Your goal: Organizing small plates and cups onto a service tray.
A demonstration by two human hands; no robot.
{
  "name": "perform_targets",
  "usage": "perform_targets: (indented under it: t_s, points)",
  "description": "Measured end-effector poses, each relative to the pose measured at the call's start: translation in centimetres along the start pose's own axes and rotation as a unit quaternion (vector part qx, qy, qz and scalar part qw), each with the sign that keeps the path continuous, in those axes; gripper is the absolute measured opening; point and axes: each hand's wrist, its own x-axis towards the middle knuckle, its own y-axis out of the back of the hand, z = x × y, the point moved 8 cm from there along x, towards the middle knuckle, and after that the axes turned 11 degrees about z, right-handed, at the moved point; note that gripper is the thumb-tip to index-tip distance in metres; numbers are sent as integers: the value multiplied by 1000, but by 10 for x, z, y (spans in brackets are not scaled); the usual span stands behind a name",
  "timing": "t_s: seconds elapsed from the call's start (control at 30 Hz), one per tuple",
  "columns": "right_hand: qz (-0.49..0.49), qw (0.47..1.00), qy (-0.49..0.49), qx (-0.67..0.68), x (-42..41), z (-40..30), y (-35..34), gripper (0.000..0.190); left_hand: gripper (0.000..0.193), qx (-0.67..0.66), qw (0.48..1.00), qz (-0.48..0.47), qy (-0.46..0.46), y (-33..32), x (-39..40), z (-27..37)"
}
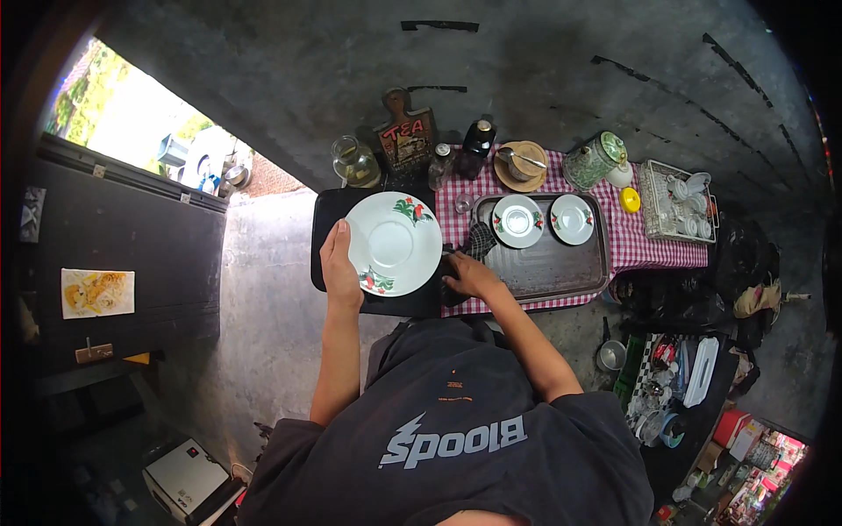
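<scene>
My left hand (343,266) grips the left rim of a large white plate (391,243) with red and green rooster motifs, held over the black end of the table. Just right of the plate, my right hand (468,273) touches a dark checked cloth (481,240); its fingertips are partly lost against the dark fabric, so how firmly it holds the cloth is unclear. The cloth lies at the left edge of a worn metal tray (536,273). On that tray rest two smaller rooster-pattern plates, one on the left (518,221) and one on the right (571,219).
Along the wall stand a glass jug (356,164), a wooden tea sign (408,141), a dark bottle (476,148), a bowl with a spoon (523,164) and a green enamel pot (594,160). A basket of cups (679,235) sits at right, past a yellow lid (629,200).
</scene>
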Motion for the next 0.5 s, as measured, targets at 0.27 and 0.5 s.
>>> perform_targets:
  t_s: [0.27,0.5]
  points:
    - [-3,991,-1,130,-27,-21,45,76,36,3,999,-45,18,-24,-10,-29]
    - [81,903,-57,418,-53,4,110,65,36,26,994,-96,47,-72,-38,-67]
